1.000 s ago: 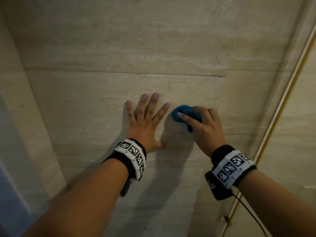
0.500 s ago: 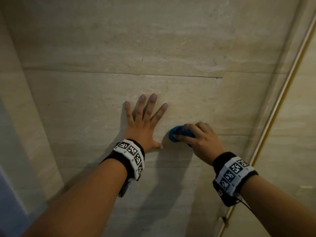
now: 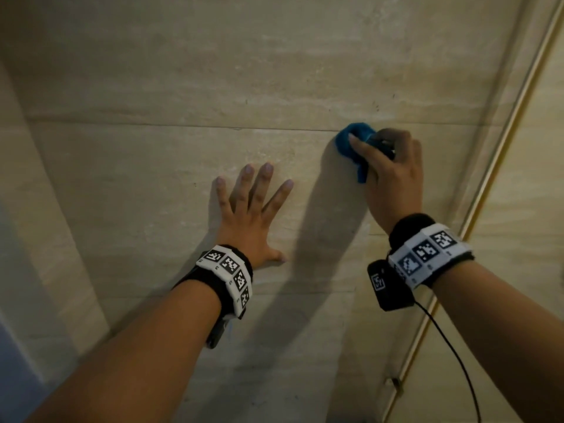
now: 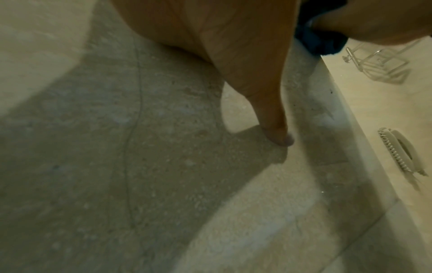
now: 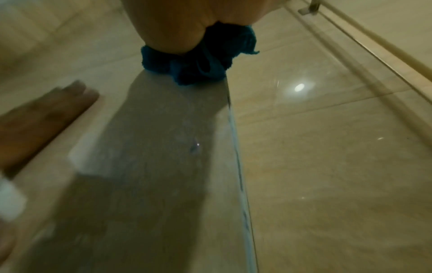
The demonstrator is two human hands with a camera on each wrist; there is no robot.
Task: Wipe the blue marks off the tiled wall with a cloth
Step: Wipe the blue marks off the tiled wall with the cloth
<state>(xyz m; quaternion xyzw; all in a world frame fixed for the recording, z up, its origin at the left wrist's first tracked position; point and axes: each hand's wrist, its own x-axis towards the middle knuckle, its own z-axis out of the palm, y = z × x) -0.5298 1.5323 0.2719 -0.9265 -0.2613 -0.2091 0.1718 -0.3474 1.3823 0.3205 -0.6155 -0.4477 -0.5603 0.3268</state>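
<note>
The beige tiled wall (image 3: 183, 71) fills nearly the whole head view, its horizontal grout line crossing the upper middle of the frame and a pale metal strip (image 3: 500, 166) running diagonally down the right side. At lower centre the left hand (image 3: 250, 215) lies flat against the tile with fingers straight and spread, holding nothing. In the upper right the right hand (image 3: 393, 178) has its fingers curled round a bunched blue cloth (image 3: 351, 145), pressed to the wall just below the grout line. Both wrists carry white bands (image 3: 427, 254) printed with black square code patterns; no words on them can be read. The right wrist view alone shows a thin bluish streak (image 5: 236, 147) running down the tile from the cloth (image 5: 198, 62) toward the bottom of the frame, with a small glinting droplet (image 5: 195, 146) left of it. Only the left wrist view shows a clear wall bracket (image 4: 378, 62) at upper right and a coiled pale fitting (image 4: 397, 153) at right, too blurred to name.
</note>
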